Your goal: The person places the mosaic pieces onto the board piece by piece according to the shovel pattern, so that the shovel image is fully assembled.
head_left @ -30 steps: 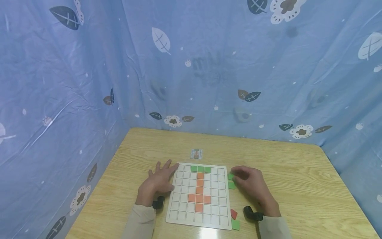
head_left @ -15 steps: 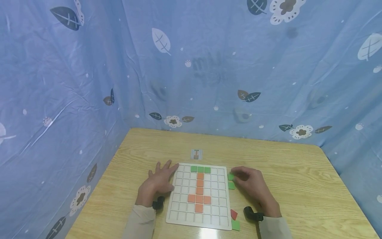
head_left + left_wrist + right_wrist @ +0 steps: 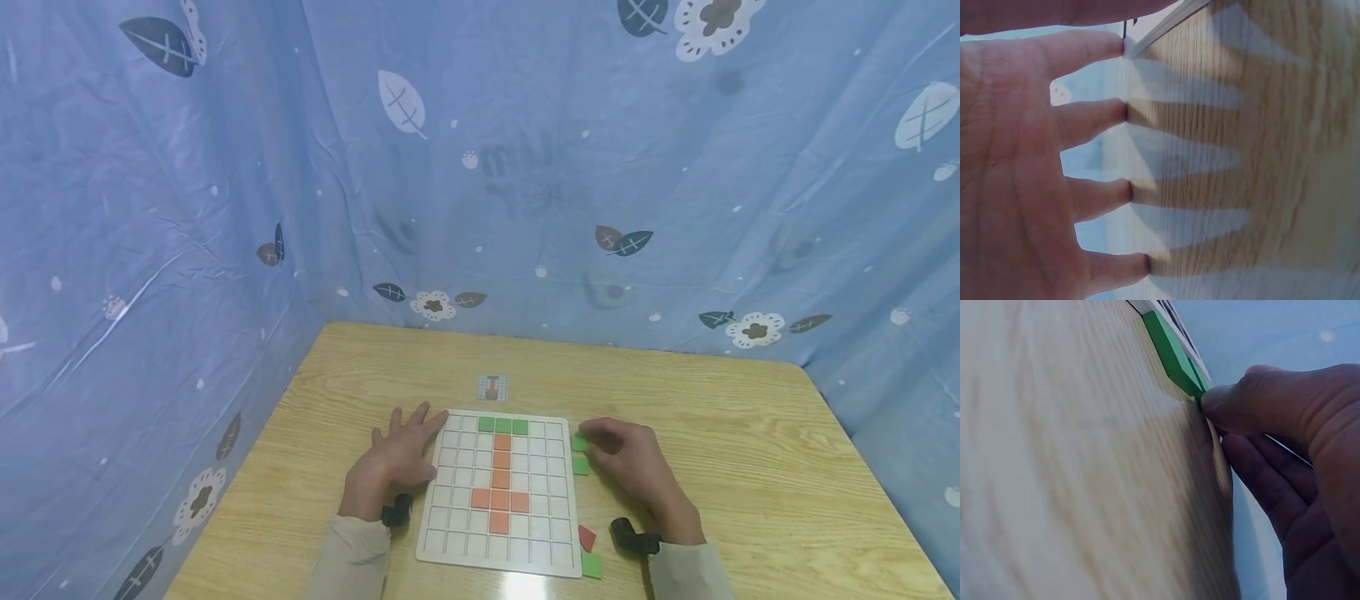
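At the board's right edge we see a green tile (image 3: 580, 442) that seems pinched between the right hand's (image 3: 637, 467) thumb and forefinger, held narrow, perhaps because so thin a piece is easiest taken by its edges. A second green tile (image 3: 581, 466) lies just beside it, toward the desk's near side, with a red tile (image 3: 587, 537) and another green tile (image 3: 591, 566) nearer still, all presumably within easy reach. The white grid board (image 3: 539, 527) lies well in from the desk's left edge; its cells carry a row of green tiles (image 3: 503, 426) above a cross of orange tiles (image 3: 500, 478). The left hand (image 3: 396, 458) has its fingers spread wide, index and thumb touching the board's left side, others resting on the desk (image 3: 750, 467), probably steadying the board. Toward the desk's far edge, a small picture card (image 3: 492, 387) lies likely where we can glance at it.
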Demonstrator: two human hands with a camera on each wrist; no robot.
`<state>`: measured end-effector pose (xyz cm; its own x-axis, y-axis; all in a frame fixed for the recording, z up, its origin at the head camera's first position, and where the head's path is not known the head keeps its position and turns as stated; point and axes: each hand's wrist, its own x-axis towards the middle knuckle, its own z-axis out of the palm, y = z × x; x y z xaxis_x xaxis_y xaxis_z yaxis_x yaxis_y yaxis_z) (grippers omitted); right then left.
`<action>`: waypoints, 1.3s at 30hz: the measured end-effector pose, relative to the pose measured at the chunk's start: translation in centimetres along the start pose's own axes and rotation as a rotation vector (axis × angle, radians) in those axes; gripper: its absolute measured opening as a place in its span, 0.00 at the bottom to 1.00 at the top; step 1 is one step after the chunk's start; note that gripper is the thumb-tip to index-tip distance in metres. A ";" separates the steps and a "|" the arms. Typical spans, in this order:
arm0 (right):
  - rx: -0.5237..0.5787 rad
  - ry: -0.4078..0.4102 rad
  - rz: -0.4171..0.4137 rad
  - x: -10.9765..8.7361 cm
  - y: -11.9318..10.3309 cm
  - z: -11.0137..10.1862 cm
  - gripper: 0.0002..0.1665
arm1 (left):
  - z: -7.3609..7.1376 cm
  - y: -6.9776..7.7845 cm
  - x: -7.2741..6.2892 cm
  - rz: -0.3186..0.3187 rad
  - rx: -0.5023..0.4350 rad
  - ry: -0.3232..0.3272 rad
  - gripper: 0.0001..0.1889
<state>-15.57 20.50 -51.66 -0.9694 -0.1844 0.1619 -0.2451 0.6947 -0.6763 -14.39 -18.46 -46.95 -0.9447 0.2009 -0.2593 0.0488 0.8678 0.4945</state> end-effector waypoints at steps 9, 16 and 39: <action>-0.005 0.002 0.007 0.1 0.0 0.0 0.18 | 0.0 0.1 0.0 0.002 -0.015 0.005 0.51; 0.051 -0.018 0.042 0.1 -0.4 -0.3 0.18 | 0.1 -0.2 -0.1 0.000 -0.021 0.000 0.51; 0.064 0.066 -0.072 -1.5 -3.7 -2.3 0.16 | 0.1 -0.1 0.0 0.006 0.009 -0.005 0.50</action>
<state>-13.20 19.82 -47.80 -0.9487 -0.1841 0.2571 -0.3144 0.6354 -0.7053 -14.37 -18.55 -47.08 -0.9428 0.2086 -0.2600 0.0580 0.8706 0.4885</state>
